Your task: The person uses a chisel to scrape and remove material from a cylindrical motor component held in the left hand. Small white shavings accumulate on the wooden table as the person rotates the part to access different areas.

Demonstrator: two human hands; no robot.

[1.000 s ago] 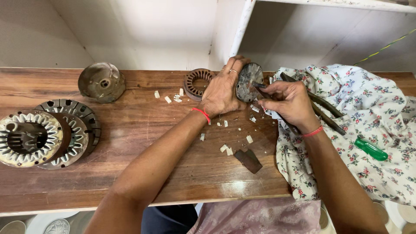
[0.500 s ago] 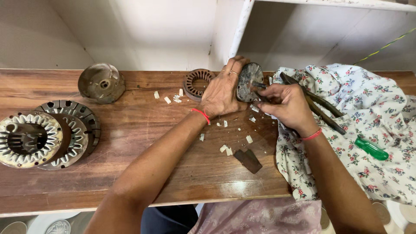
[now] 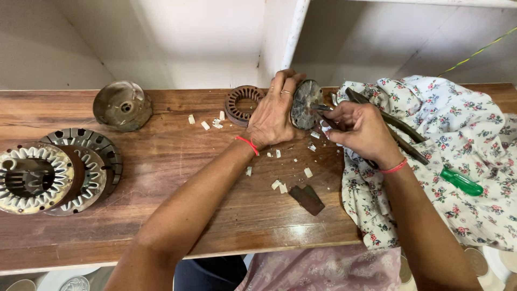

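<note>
Left hand clamps the round metal disc upright on the bench; right hand closed on pliers, apparently biting the disc's edge: brace firmly, pull steadily.

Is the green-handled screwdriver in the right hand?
No, the screwdriver lies on the flowered cloth, apart from the right hand.

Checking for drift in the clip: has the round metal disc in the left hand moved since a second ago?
No. The disc, upright in the left hand, stays beside the slotted ring on the wooden table.
</note>
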